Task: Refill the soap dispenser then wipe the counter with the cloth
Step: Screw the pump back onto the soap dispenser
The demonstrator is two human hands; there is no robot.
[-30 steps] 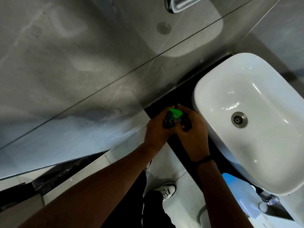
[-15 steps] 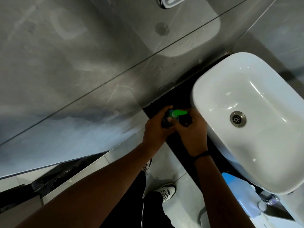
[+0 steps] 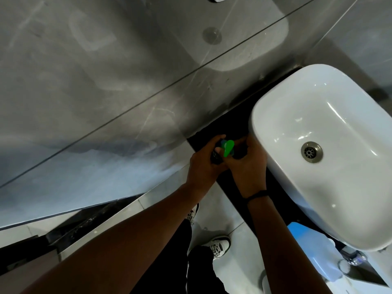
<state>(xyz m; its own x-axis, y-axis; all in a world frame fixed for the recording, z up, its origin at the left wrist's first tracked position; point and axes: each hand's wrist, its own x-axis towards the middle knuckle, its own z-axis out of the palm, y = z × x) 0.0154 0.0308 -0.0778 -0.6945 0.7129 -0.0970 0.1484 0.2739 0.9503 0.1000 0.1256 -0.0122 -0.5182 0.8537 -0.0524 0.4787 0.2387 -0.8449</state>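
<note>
A dark soap dispenser [image 3: 216, 159] with a bright green pump head [image 3: 228, 147] stands on the black counter [image 3: 224, 124] left of the white basin. My left hand [image 3: 203, 168] is wrapped around the bottle's body. My right hand [image 3: 248, 166] has its fingers closed on the green pump head from the right. The bottle is mostly hidden by both hands. A light blue refill container [image 3: 309, 245] sits on the counter at the lower right, beside my right forearm. No cloth is in view.
A white oval basin [image 3: 331, 115] with a metal drain [image 3: 311, 152] fills the right side. A grey tiled wall [image 3: 106, 81] rises behind the counter. A chrome fitting [image 3: 352, 259] sits at the lower right. My shoes [image 3: 218, 247] stand on the light floor.
The green pump spout has turned from pointing right to pointing toward me, twisted by my right hand. My left hand stays on the bottle.
</note>
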